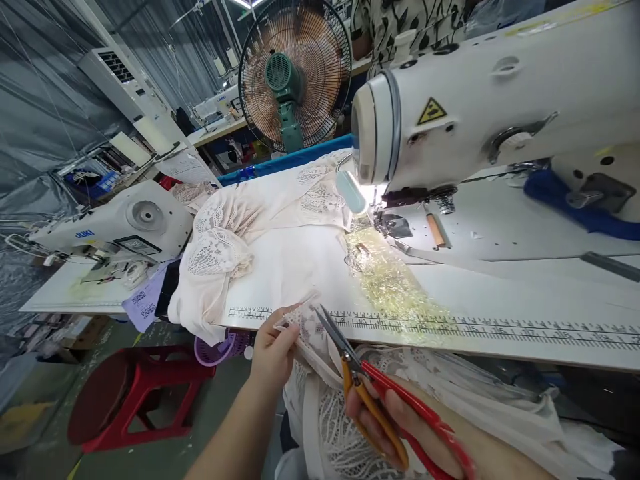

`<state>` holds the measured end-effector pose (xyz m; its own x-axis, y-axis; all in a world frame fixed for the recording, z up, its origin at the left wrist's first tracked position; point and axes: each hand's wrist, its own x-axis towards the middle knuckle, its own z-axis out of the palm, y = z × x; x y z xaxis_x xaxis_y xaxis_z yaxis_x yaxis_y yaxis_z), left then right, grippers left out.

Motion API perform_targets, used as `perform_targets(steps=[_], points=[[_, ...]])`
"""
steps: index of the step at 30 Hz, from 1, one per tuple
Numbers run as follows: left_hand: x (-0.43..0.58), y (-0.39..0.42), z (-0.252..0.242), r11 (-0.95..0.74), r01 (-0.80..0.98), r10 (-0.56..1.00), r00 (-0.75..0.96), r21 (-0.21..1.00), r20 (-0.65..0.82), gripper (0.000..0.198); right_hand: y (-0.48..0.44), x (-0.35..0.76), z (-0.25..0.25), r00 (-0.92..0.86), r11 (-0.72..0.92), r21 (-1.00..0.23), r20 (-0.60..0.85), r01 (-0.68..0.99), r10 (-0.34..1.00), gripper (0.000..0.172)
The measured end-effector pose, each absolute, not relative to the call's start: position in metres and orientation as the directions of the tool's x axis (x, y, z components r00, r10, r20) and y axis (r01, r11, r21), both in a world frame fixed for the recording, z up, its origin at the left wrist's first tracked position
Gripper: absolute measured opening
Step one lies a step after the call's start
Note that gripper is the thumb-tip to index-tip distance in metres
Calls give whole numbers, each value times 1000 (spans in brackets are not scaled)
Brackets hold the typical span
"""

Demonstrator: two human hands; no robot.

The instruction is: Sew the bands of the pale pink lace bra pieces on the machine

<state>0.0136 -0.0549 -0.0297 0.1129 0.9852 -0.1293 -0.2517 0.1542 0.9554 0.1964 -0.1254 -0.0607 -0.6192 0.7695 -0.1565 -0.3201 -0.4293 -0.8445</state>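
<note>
My left hand (274, 347) pinches the edge of a cream lace garment (313, 327) at the table's front edge. In my right hand (380, 413) is a pair of scissors (360, 367) with red and orange handles. Their dark blades are parted and point up and left, close beside the lace. The rest of the garment hangs over the edge onto my lap. More cream lace pieces (215, 253) lie heaped on the left of the table, and a sheer part reaches back toward the sewing machine.
A white sewing machine (450, 107) with a lit needle area stands at the right. Yellowish tape (395, 280) covers part of the table (280, 257) near a printed ruler. At left are another machine (135, 220), a red stool (140, 400) and a purple basket (215, 351). Behind stands a large fan (295, 73).
</note>
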Motion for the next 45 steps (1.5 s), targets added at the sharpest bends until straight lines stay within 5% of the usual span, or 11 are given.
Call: perform_targets(steps=[7, 28, 45], points=[[10, -53, -33, 128, -156, 989, 96, 979, -114, 28, -122, 186, -61, -634, -567, -758, -272, -323, 724, 56], [9, -54, -30, 139, -170, 986, 119, 976, -119, 30, -117, 187, -67, -652, -490, -803, -174, -340, 738, 54], [3, -56, -36, 42, -5, 985, 167, 999, -40, 31, -112, 186, -58, -602, -497, -847, -299, -190, 740, 56]])
